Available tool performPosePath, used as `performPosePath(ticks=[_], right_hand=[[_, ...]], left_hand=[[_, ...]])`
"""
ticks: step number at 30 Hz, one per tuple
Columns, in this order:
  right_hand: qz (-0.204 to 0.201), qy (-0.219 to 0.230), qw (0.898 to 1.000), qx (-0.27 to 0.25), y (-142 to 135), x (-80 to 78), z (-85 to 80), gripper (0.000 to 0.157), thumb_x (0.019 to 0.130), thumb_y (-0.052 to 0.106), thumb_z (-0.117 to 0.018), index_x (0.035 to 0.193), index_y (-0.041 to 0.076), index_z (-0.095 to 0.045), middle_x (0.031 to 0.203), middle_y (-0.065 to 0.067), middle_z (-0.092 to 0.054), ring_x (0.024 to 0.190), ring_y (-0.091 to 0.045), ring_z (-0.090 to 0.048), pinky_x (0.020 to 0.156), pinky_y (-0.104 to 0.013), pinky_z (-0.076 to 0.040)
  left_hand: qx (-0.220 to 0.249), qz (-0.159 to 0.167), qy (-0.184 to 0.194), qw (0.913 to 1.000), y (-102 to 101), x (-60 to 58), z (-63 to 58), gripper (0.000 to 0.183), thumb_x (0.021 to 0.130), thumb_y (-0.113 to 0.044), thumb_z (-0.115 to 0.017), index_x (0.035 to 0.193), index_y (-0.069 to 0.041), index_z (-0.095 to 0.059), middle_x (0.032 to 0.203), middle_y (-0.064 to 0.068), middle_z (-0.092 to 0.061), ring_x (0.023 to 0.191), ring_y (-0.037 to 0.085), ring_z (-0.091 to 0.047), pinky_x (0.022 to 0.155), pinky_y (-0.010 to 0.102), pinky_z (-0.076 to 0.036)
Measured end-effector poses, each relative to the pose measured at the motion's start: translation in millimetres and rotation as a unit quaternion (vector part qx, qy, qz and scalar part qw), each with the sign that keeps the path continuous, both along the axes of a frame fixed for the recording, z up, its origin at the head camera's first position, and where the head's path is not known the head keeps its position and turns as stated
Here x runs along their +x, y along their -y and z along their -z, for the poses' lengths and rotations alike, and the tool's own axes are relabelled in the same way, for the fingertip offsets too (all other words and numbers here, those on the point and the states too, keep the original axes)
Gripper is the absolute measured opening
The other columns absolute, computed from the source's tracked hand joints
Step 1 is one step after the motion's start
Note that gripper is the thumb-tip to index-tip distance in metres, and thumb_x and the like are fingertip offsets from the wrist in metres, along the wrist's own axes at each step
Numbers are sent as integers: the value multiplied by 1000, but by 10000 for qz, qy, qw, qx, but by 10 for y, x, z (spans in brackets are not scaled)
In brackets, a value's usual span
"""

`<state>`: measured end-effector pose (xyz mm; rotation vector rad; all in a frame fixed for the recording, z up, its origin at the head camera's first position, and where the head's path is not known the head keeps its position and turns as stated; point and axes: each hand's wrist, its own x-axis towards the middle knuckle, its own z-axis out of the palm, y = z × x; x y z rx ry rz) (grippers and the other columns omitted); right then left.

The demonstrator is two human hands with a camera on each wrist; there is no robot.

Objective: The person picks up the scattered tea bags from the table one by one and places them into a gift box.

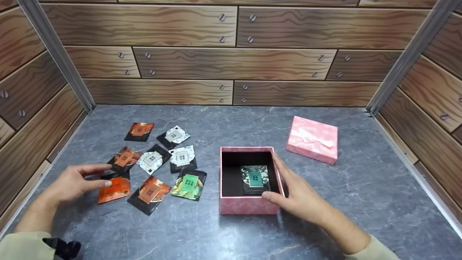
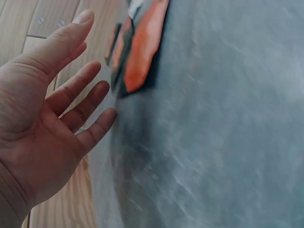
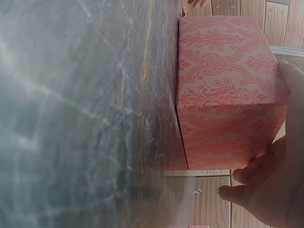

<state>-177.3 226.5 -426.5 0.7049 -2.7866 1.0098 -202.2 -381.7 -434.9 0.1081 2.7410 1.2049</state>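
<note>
My left hand (image 1: 72, 182) is over the left side of the table, its fingers spread and relaxed. In the head view its thumb overlaps a bright orange sachet (image 1: 117, 190); in the left wrist view the hand (image 2: 52, 109) has nothing between its fingers, beside an orange sachet (image 2: 145, 47). My right hand (image 1: 297, 193) rests against the right side of an uncovered pink box (image 1: 249, 206), thumb at the front rim, fingers extended along the wall. Inside the box's dark interior lies a green and black sachet (image 1: 255, 179). In the right wrist view, a red floral pattern covers the box (image 3: 228, 66).
A pink lid (image 1: 313, 139) with a bow lies behind and right of the box. Several more sachets spread across the left: orange ones (image 1: 148, 195), white ones (image 1: 183, 159) and a yellow-green one (image 1: 188, 185). Wood-patterned walls (image 1: 187, 63) enclose the grey marbled table (image 1: 223, 119).
</note>
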Motion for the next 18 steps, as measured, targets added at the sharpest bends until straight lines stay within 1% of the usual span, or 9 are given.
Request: performPosePath(ticks=[3, 5, 9, 14, 18], right_hand=[[2, 31, 10000, -11, 1, 1, -3, 102, 94, 54, -76, 172, 21, -18, 169, -15, -34, 144, -40, -47, 114, -64, -40], [0, 59, 10000, -13, 2, 3, -3, 102, 94, 54, -76, 172, 22, -18, 169, -16, -35, 143, -40, -48, 113, -64, -40], [2, 78, 10000, -9, 3, 4, -3, 102, 94, 54, -76, 172, 23, -18, 169, -16, -36, 143, -40, -48, 113, -64, -41], [-4, 67, 10000, -32, -4, -1, 0, 102, 94, 54, -76, 172, 23, -18, 169, -15, -35, 144, -38, -48, 113, -63, -41], [-8, 65, 10000, -47, -9, -2, 2, 103, 94, 54, -77, 172, 23, -18, 169, -14, -35, 142, -37, -49, 113, -62, -41]], left_hand=[[-242, 101, -84, 9996, 9, 11, 55, 66, 90, -34, -87, 144, -2, -65, 149, 29, -56, 136, 52, -51, 104, 50, -51], [-324, 168, -136, 9992, 4, 18, 76, 65, 89, -32, -88, 142, -2, -66, 149, 30, -55, 136, 54, -49, 108, 59, -46], [-385, 260, -152, 9988, -4, 20, 98, 64, 88, -31, -90, 141, -2, -68, 148, 31, -55, 137, 54, -48, 109, 61, -44], [-376, 350, -124, 9986, -19, 9, 121, 68, 85, -31, -92, 141, -2, -67, 149, 32, -53, 139, 56, -43, 111, 69, -39], [-426, 380, -136, 9983, -31, -6, 137, 69, 84, -30, -93, 141, -1, -67, 147, 31, -53, 138, 56, -43, 110, 71, -38]])
